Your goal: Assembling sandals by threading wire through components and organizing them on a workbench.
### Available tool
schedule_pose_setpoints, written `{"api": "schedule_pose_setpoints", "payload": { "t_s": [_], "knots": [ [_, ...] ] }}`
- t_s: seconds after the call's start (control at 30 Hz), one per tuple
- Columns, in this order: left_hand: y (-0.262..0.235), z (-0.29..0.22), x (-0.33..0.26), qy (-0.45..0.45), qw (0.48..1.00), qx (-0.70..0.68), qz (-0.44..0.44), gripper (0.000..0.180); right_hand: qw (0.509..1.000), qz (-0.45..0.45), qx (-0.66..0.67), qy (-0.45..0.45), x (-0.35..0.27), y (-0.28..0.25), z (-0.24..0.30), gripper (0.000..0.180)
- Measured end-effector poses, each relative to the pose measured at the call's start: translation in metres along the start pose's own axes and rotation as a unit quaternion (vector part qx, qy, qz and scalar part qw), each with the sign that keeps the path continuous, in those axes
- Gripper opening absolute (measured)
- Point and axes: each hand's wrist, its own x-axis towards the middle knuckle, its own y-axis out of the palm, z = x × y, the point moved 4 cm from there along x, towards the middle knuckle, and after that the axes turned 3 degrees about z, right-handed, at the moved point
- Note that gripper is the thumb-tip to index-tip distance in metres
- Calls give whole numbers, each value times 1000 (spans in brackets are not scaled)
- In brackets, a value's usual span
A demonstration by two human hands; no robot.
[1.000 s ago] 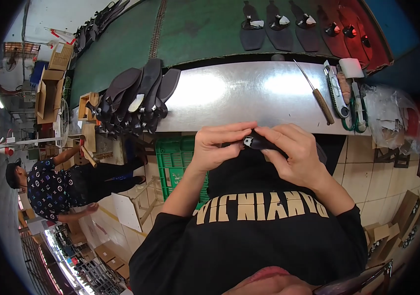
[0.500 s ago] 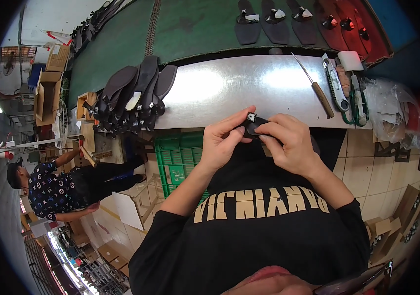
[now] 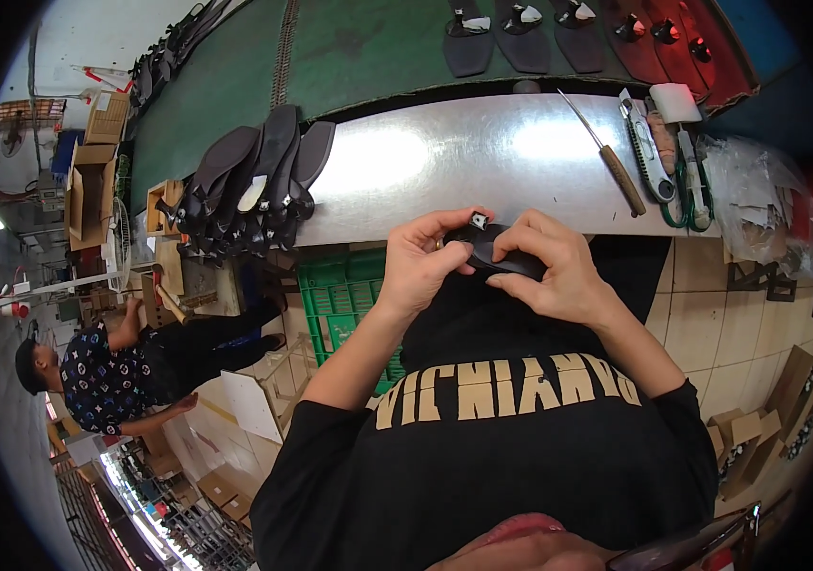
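Observation:
Both my hands hold a black heeled shoe sole (image 3: 484,245) in front of my chest, just off the near edge of the metal table. My left hand (image 3: 419,266) is closed on the heel end, where a small pale patch (image 3: 479,221) faces up. The other end is pinched between the thumb and fingers of my right hand (image 3: 558,259). My fingers cover part of the sole. To the left, a pile of black heeled soles (image 3: 225,167) lies at the table's end.
The shiny metal table (image 3: 444,152) carries an awl (image 3: 620,176), a utility knife (image 3: 649,157), green-handled scissors (image 3: 682,195) and a white roll (image 3: 675,103). Beyond, a green belt (image 3: 368,57) bears several soles. A green crate (image 3: 340,305) stands below; a co-worker (image 3: 107,376) is at left.
The sole has turned in my hands, and more of its length shows between them. My right fingers have shifted along it. The whole view has moved slightly.

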Motion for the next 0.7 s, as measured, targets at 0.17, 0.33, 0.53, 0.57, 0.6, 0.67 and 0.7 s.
{"api": "schedule_pose_setpoints", "payload": {
  "t_s": [0.17, 0.33, 0.53, 0.57, 0.6, 0.67, 0.7],
  "knots": [
    [2, 2, 1, 0, 1000, 4, -19, 40, 999, -39, -29, -11, -1, 6, -5, 23],
    [-7, 5, 0, -104, 991, -78, -13, 41, 984, -108, -94, -109, -5, 8, 1, 21],
    [-4, -9, 7, -93, 991, -99, 23, 44, 983, -114, -78, -122, -3, 9, 6, 24],
    [-5, -4, 5, -111, 988, -104, 27, 41, 979, -146, -65, -123, -3, 7, 6, 24],
    [-8, 1, 5, -111, 988, -104, 26, 41, 979, -146, -65, -123, -4, 7, 7, 24],
    [-11, 10, 3, -169, 983, -62, 38, 35, 987, -151, -45, -38, -6, 6, 2, 24],
    [-13, 10, 1, -186, 981, -48, 35, 27, 985, -156, -54, -48, -6, 7, 0, 18]
  ]
}}
